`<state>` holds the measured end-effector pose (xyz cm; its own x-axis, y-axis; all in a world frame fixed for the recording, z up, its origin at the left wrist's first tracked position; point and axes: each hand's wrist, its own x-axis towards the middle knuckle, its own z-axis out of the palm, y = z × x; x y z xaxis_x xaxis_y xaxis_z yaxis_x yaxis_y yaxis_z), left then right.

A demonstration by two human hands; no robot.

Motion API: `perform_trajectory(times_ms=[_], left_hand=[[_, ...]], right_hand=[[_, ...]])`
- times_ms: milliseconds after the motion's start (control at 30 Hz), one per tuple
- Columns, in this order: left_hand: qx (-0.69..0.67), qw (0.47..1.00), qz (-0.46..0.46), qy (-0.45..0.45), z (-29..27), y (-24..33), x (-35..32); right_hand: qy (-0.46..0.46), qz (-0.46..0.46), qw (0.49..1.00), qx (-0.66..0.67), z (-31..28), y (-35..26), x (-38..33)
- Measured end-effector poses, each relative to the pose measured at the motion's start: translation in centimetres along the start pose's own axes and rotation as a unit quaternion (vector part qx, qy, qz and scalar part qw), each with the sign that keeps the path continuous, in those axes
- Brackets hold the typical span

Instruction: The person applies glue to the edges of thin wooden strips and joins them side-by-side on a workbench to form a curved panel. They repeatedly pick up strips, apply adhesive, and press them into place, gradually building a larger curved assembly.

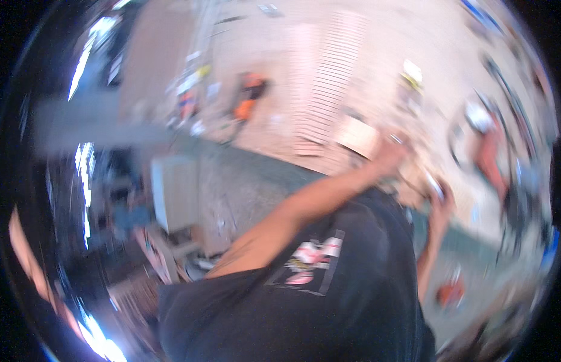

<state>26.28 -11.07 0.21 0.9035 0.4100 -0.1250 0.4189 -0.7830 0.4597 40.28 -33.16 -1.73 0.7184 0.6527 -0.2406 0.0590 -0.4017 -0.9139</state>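
The whole picture is smeared by motion. My left hand (393,152) reaches over the workbench (268,130), beside a pale, flat, block-like piece (356,135). A small whitish glint shows at its fingers, which are too blurred to read. Lower and to the right, at the bench's near edge, my right hand (443,204) is closed around a small white or silvery object (434,183) whose kind I cannot make out. Two long pinkish strips with close crosswise lines, a narrower strip (304,90) and a wider strip (337,66), lie beyond my left forearm.
An orange and black tool (250,96) lies on the bench to the left, near blurred small items (189,99). A yellow and white thing (412,73) is farther back. At right are a reddish tool (490,151) and dark cables. A red-orange object (451,294) is on the floor.
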Motion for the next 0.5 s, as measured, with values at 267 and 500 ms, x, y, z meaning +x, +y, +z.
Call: perform_trajectory(times_ms=[267,500], left_hand=[[-0.013,0.996,-0.011,0.090,7.0,-2.9,0.5],[-0.002,0.990,0.029,0.135,7.8,-2.7,2.2]], right_hand=[[-0.106,0.101,0.934,0.325,-3.4,1.1,4.4],[-0.223,0.073,0.882,0.409,-3.7,-2.2,8.7]])
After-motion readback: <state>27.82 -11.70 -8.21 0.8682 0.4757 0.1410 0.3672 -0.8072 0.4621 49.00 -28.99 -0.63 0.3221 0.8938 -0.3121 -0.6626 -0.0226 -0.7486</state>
